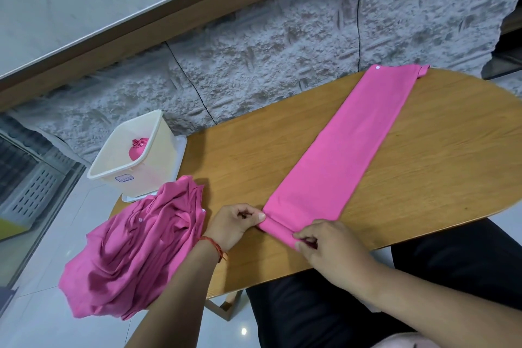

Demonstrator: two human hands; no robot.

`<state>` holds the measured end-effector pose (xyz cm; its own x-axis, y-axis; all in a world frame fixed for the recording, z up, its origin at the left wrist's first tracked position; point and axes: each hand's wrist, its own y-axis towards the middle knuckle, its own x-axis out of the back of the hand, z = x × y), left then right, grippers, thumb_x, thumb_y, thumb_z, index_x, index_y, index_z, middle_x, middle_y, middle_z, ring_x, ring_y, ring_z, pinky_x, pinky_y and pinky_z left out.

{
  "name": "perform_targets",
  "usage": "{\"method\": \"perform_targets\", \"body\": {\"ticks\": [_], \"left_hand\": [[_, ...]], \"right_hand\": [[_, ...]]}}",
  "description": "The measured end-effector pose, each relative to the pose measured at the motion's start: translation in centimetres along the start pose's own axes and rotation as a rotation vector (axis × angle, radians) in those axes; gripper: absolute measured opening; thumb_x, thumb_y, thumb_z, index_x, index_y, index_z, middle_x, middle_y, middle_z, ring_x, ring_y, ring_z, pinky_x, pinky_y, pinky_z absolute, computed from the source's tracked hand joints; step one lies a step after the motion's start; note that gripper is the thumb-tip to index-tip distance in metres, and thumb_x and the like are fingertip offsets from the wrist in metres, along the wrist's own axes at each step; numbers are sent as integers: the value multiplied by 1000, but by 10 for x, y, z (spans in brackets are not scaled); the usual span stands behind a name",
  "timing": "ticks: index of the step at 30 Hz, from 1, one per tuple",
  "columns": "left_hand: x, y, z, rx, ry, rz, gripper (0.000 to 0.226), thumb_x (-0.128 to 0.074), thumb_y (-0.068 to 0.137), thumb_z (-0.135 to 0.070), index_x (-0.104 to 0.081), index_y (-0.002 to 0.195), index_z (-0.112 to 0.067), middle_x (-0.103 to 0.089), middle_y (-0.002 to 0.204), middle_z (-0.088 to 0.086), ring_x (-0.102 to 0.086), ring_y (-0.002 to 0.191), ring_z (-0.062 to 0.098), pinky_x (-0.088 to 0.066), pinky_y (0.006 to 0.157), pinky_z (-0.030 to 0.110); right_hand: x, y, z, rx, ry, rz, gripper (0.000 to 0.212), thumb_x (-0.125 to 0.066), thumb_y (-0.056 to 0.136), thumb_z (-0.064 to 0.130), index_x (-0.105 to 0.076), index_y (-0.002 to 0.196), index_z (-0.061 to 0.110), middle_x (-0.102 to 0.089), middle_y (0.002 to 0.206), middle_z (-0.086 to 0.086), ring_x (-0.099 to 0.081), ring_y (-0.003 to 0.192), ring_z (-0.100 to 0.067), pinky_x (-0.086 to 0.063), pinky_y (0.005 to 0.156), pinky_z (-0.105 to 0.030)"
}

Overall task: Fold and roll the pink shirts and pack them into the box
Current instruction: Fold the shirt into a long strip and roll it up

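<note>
I watch left hand (234, 224) and right hand (327, 248) pinch the rolled near end of the long folded pink shirt (339, 150) on the oval wooden table (429, 183); its apparently overhanging far end could skew the roll.

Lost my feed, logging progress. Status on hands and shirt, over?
Left hand, right hand pinch near end of folded shirt, first turn rolled. One rolled shirt in box. Loose pile left, not blocking.

Even soft daylight, sharp, wide-angle edge distortion
</note>
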<state>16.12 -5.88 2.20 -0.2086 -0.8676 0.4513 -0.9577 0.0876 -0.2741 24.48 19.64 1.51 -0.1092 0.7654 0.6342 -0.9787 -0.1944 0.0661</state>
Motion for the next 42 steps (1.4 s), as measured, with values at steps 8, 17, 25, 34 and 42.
{"method": "perform_targets", "body": {"ticks": [8,17,25,34,42], "left_hand": [[-14,5,-6,35,153,-173,33,-87,79,-46,-63,86,-25,-53,60,-15,-48,54,1,-42,58,23],[-12,-20,27,-388,343,-180,20,-69,97,-42,-73,116,-47,-64,121,-23,-58,122,10,-46,105,33],[4,-11,15,-341,346,47,32,-73,95,-34,-68,125,-46,-64,126,-22,-50,126,7,-37,106,23],[5,10,1,-193,521,148,20,-52,104,-50,-67,101,-38,-59,99,-27,-46,108,5,-32,111,44],[1,18,-10,-110,529,139,38,-54,95,-66,-71,89,-32,-70,95,-1,-55,103,14,-39,105,44]], "right_hand": [[13,12,-11,75,-130,-13,11,-72,95,36,-62,93,33,-53,88,19,-51,79,-5,-37,67,-22],[-3,-3,-3,360,-446,148,33,-54,96,11,-66,126,19,-60,121,3,-54,109,-19,-55,92,-36],[-6,-2,-1,300,-435,67,29,-53,102,24,-57,131,23,-56,123,3,-56,110,-19,-53,91,-34],[10,2,-2,-91,220,25,20,-78,87,23,-76,105,32,-74,96,14,-68,88,-1,-56,81,-22],[6,-8,-9,271,-339,-27,31,-53,104,44,-71,121,25,-62,109,5,-51,103,-18,-49,93,-35]]}}
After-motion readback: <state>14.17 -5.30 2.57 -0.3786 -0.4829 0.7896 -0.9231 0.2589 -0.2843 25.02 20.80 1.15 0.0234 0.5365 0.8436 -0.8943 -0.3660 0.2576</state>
